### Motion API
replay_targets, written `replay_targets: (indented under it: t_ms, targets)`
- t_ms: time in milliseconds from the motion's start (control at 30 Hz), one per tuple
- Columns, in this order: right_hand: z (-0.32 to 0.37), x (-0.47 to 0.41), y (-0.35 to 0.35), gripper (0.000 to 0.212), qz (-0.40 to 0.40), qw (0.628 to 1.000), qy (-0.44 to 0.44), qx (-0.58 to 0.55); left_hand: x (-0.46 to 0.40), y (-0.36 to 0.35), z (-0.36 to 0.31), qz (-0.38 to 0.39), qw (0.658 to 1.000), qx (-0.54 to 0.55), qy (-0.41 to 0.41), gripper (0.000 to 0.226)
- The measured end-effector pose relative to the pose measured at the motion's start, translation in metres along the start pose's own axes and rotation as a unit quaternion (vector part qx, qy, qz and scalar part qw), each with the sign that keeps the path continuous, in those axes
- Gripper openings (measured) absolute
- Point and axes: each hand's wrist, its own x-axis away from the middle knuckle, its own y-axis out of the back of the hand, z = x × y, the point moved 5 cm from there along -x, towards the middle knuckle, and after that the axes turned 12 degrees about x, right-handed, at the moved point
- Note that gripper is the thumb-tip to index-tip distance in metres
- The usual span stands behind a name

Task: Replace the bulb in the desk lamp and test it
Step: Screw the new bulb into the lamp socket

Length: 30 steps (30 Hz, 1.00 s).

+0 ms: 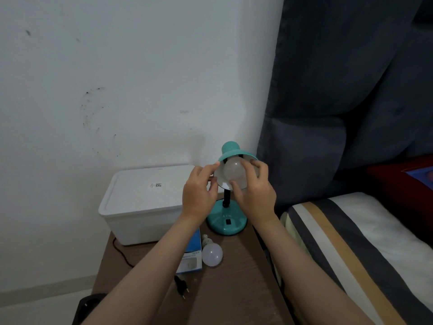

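Nearest the camera, a plug [181, 286] lies unplugged near the desk's [225, 292] front edge, with a spare bulb [212, 254] and its box [191, 256] just behind it. Further back on the left, a white bin [143, 202] fills the rear left corner. The left hand [199, 195] steadies the lamp's [227, 221] shade [228, 152] at its left rim, fingers [209, 168] lightly curled on the edge. The right hand [254, 193] has its fingers wrapped around the fitted bulb [234, 171] inside the shade. Whether it is being screwed in or out cannot be told. Turning goes best with gentle, even pressure on the globe, keeping it square to the socket while the left hand stops the shade swivelling. Room is tight: the lamp stands near the right edge, a bed [351, 231] beside it, and the spare bulb could roll.
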Motion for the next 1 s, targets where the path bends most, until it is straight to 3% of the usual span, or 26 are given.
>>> replay_targets:
  t_ms: [133,367,633,1000]
  targets:
    - [0.002,-0.001,0.002,0.057,-0.022,0.994,0.097,0.036,0.000,0.001,-0.001,0.001,1.000,-0.003,-0.003,0.038]
    - [-0.002,0.003,-0.004,0.044,-0.013,0.999,-0.031,-0.028,0.000,-0.001,-0.002,0.003,1.000,-0.011,0.000,0.038]
    - [0.000,-0.003,-0.003,0.059,0.005,0.999,0.031,0.006,0.000,0.002,-0.002,-0.002,1.000,-0.001,0.001,0.038]
    - [-0.003,-0.003,-0.010,0.055,0.010,0.999,-0.038,-0.032,0.000,0.001,-0.004,0.011,1.000,-0.005,-0.003,0.036]
